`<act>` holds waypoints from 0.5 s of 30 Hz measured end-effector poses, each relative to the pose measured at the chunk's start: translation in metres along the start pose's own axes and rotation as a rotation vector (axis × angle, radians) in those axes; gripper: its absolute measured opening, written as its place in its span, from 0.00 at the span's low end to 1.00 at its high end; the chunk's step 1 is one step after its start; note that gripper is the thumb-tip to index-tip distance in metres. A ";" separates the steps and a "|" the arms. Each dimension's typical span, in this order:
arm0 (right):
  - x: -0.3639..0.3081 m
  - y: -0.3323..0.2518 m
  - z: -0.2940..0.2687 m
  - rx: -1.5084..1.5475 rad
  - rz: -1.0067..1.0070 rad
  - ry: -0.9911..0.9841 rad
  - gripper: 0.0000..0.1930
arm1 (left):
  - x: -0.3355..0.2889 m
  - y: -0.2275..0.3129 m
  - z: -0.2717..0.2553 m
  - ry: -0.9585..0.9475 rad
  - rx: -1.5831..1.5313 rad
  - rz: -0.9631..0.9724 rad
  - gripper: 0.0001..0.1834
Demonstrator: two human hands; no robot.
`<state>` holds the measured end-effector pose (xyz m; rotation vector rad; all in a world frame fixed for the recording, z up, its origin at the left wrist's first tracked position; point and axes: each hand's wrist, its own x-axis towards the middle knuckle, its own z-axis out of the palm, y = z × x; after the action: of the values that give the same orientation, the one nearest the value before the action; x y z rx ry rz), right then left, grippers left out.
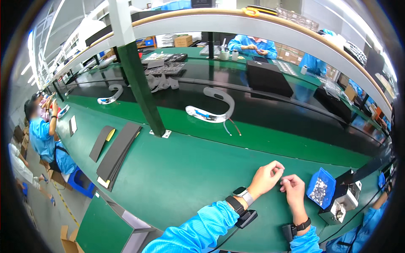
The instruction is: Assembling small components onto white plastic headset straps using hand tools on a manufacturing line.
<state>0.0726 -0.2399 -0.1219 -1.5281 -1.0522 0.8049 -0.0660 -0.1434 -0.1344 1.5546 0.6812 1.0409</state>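
Head view shows the left hand (265, 178) and right hand (292, 190) close together above the green work table (181, 177), fingertips of both pinched around 1 tiny dark part (281, 182) too small to identify. It looks light and easily dropped, best held by fingertips. Just right sits a blue plastic bin of small metal pieces (320, 188).

Single head-worn fisheye view, looking down and forward over the green workbench (177, 177). Both hands sit close, at lower right of the frame; the far shelf (261, 25) curves across the top. Straight edges bend near the rim.
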 end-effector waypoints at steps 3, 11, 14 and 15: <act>-0.003 0.002 0.003 -0.139 -0.027 0.016 0.04 | 0.001 0.008 0.001 0.018 -0.057 0.022 0.06; 0.001 0.004 0.002 -0.020 0.012 -0.003 0.03 | 0.003 0.005 -0.005 -0.104 -0.011 -0.034 0.09; 0.002 0.007 -0.001 0.001 -0.013 -0.016 0.03 | 0.003 0.003 -0.003 -0.175 -0.038 -0.048 0.12; 0.001 0.007 -0.001 0.008 -0.009 -0.012 0.03 | 0.003 0.002 -0.003 -0.191 -0.046 -0.050 0.12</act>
<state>0.0758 -0.2396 -0.1282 -1.5126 -1.0629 0.8126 -0.0669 -0.1399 -0.1312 1.5657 0.5576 0.8531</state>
